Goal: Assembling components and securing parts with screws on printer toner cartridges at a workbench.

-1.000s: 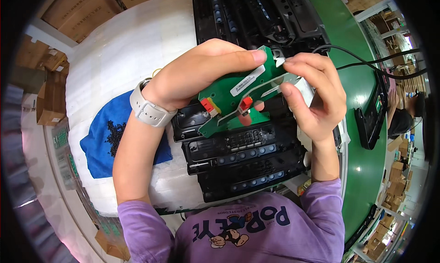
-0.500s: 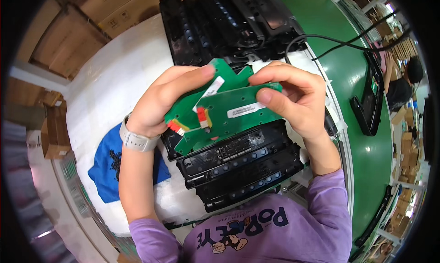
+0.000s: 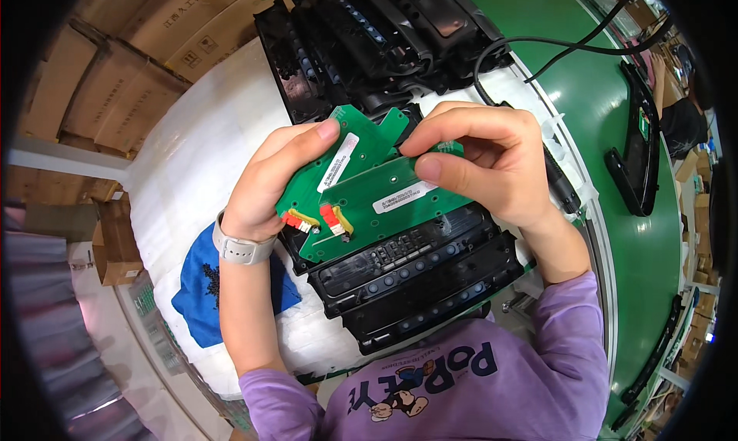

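Observation:
Two green circuit boards overlap in front of me, each with a white label and a red, white and yellow connector. My left hand (image 3: 265, 176) is closed on the rear circuit board (image 3: 307, 176), its thumb lying on the upper left edge. With thumb and fingers my right hand (image 3: 492, 153) pinches the upper right corner of the front circuit board (image 3: 400, 218). That board lies slanted across the lower part of the rear one. Just beneath them are long black plastic housings (image 3: 430, 291) with rows of round grey buttons.
More black housings (image 3: 377, 33) are stacked at the back. A corded black tool (image 3: 560, 176) lies right of my right hand. Small black parts (image 3: 209, 279) sit on a blue cloth (image 3: 198, 314) at left. Cardboard boxes (image 3: 165, 37) stand behind; a green bench (image 3: 615, 279) runs along the right.
The front board has tilted flatter against the rear one and shifted slightly left with my right hand. Both labels now face up more plainly. The whole view has shifted a little.

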Demonstrator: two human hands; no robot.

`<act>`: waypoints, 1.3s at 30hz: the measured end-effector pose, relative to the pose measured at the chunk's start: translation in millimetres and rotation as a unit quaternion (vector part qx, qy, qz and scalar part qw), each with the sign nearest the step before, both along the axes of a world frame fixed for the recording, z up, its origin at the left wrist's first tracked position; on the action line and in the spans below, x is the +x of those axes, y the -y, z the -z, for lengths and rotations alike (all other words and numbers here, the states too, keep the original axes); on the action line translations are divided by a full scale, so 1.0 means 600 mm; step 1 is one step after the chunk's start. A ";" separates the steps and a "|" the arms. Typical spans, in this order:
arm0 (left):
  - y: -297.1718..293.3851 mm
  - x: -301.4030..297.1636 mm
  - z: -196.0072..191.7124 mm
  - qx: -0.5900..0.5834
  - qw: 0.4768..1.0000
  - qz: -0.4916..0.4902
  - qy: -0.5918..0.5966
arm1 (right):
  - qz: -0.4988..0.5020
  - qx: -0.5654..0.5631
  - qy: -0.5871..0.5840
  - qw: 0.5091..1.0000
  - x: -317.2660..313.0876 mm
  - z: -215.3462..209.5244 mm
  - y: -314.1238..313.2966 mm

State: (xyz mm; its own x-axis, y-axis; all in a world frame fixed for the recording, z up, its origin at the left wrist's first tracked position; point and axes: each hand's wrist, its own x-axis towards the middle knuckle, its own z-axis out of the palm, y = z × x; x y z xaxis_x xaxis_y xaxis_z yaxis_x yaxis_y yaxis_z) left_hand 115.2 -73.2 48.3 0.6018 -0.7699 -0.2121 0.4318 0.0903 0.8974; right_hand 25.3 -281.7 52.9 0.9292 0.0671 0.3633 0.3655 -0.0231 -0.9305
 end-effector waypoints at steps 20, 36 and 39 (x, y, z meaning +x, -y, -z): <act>-0.029 -0.012 -0.041 0.086 0.979 -0.043 0.182 | -0.118 -0.200 -0.141 0.962 -0.057 0.033 -0.009; -0.022 -0.046 -0.056 0.114 0.961 -0.015 0.250 | -0.054 -0.371 0.034 0.926 -0.089 0.086 -0.029; -0.022 -0.044 -0.053 0.107 0.959 -0.001 0.263 | -0.052 -0.433 0.083 0.896 -0.089 0.080 -0.030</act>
State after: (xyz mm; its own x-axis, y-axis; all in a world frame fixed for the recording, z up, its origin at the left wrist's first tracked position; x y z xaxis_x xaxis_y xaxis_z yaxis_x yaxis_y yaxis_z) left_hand 88.5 -60.2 79.9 0.6707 -0.7411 -0.0310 -0.0858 -0.1191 0.9892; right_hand -27.8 -263.6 4.9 0.8394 0.4738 0.2662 0.5396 -0.6679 -0.5126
